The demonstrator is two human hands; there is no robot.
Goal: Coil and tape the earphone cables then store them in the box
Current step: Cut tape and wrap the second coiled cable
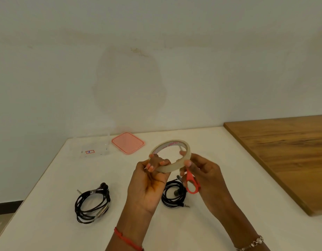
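Both hands hold a tape roll (170, 156) up over the white table (229, 160). The left hand (147, 180) pinches the roll's near left side with its fingertips. The right hand (203, 176) pinches the right side with thumb and finger, and red scissors (192, 183) are tucked in the same hand. One taped coil of black earphones (92, 202) lies on the table to the left. Another coil (172, 195) lies just under the hands, its plug pointing right. The clear box (94, 145) sits open at the far edge, with its pink lid (128, 142) beside it. The table's front and right side are bare. A wooden top (287, 153) joins on the right.
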